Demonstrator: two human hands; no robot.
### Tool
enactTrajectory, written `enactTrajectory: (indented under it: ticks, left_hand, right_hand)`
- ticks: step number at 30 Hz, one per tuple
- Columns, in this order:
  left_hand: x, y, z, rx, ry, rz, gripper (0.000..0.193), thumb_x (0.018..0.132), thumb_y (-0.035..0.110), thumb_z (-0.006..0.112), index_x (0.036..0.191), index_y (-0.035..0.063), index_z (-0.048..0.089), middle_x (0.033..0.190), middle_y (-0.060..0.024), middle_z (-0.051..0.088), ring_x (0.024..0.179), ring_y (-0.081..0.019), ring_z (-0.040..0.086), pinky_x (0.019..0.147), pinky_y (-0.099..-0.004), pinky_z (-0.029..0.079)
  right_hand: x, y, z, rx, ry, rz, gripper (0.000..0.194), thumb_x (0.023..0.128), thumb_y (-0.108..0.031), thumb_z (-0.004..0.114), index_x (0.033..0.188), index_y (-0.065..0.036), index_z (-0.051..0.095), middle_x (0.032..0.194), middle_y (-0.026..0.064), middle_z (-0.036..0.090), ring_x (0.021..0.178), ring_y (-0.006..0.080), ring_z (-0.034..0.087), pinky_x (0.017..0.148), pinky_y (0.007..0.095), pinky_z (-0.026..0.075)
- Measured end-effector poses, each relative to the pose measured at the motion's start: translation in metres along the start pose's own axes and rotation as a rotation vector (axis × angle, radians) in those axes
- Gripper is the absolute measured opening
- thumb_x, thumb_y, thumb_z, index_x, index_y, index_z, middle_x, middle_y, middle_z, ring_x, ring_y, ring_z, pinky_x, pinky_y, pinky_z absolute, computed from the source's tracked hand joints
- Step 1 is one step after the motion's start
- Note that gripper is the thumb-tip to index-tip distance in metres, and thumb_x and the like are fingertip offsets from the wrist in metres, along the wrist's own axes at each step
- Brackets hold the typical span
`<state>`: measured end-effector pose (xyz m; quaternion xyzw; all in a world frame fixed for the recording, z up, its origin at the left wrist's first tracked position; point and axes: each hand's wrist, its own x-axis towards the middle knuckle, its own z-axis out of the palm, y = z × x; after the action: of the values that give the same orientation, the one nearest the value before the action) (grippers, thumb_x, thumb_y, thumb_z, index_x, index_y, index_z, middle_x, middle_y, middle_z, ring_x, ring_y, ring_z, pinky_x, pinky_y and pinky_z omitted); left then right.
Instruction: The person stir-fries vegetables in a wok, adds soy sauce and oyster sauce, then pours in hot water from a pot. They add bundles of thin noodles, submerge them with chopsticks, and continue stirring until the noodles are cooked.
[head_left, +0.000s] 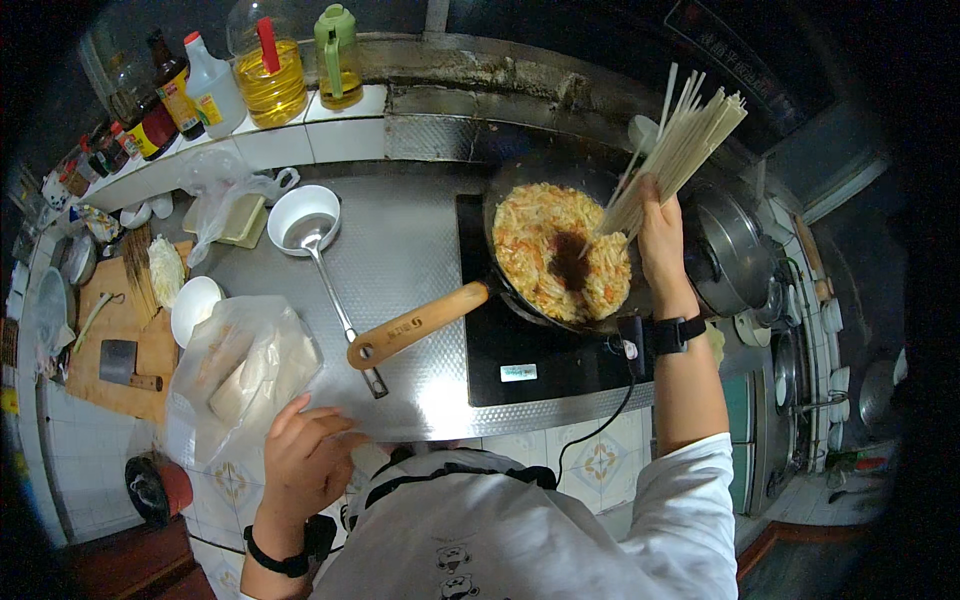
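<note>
My right hand (661, 232) is closed around a fanned bundle of dry noodles (690, 146), tilted over the right side of a dark wok. Its lower ends reach down to the food. In the wok (489, 225) lies a soupy mix of shredded vegetables and orange bits (536, 225), with a dark brown patch in the middle. The wok's wooden handle (420, 322) points left across a steel counter, above the end of a ladle. My left hand (311, 450) hangs at the counter's front edge with fingers apart, holding nothing, beside a clear plastic bag (255, 367) with pale contents.
The wok stands on a black cooktop (547, 375). A ladle (330, 277) rests in a white bowl (304, 206). Left are a second white bowl (196, 304) and a cutting board (90, 375) with a cleaver (118, 361). Bottles line the tiled ledge (349, 139); a metal pot (731, 255) stands right.
</note>
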<state>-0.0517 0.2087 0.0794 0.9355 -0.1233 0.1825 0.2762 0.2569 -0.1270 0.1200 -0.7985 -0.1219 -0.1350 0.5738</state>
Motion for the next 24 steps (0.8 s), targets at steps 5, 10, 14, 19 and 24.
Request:
enactTrajectory:
  ticks: [5,10,14,19,24]
  left_hand:
    - [-0.005,0.007,0.011,0.064,-0.002,-0.037,0.021,0.062,0.002,0.061,0.08,0.0128,0.067,0.088,-0.0008,0.062,0.093,-0.0203,0.061,0.097,-0.0445,0.042]
    - [-0.002,0.014,0.018,0.07,-0.013,-0.046,0.022,0.062,0.002,0.062,0.082,0.0126,0.066,0.088,-0.0015,0.062,0.093,-0.0208,0.061,0.096,-0.0442,0.042]
    - [0.0,0.021,0.025,0.07,0.007,-0.057,0.023,0.062,0.002,0.062,0.082,0.0122,0.066,0.088,-0.0016,0.062,0.093,-0.0205,0.061,0.096,-0.0438,0.042]
    - [-0.003,0.026,0.029,0.052,0.004,-0.078,0.022,0.064,-0.003,0.061,0.081,0.0091,0.065,0.087,-0.0052,0.063,0.088,-0.0233,0.063,0.094,-0.0457,0.044]
    - [-0.015,0.016,0.028,0.018,0.04,-0.091,0.014,0.067,0.004,0.067,0.08,0.0102,0.066,0.082,-0.003,0.062,0.081,-0.0218,0.061,0.084,-0.0384,0.047]
  right_hand:
    - [0.013,0.016,-0.007,0.149,0.025,-0.013,0.036,0.098,-0.036,0.045,0.114,-0.005,0.052,0.106,0.0079,0.06,0.102,0.0171,0.054,0.091,0.0334,0.04]
    - [0.021,0.018,-0.013,0.142,0.066,0.02,0.045,0.097,-0.038,0.047,0.124,-0.002,0.047,0.111,0.0112,0.059,0.106,0.0191,0.052,0.095,0.0321,0.038]
    - [0.021,0.02,-0.026,0.003,0.012,0.116,0.052,0.095,-0.039,0.051,0.133,-0.005,0.042,0.124,0.0124,0.054,0.118,0.0215,0.047,0.101,0.0339,0.033]
    - [0.02,0.014,-0.04,-0.23,0.079,0.023,0.056,0.094,-0.032,0.052,0.141,-0.006,0.033,0.143,0.0175,0.036,0.134,0.0271,0.033,0.107,0.0354,0.027]
    - [0.004,-0.028,-0.027,-0.554,0.175,-0.285,0.048,0.09,-0.024,0.057,0.132,-0.004,0.045,0.133,0.018,0.045,0.122,0.0292,0.045,0.1,0.0371,0.036]
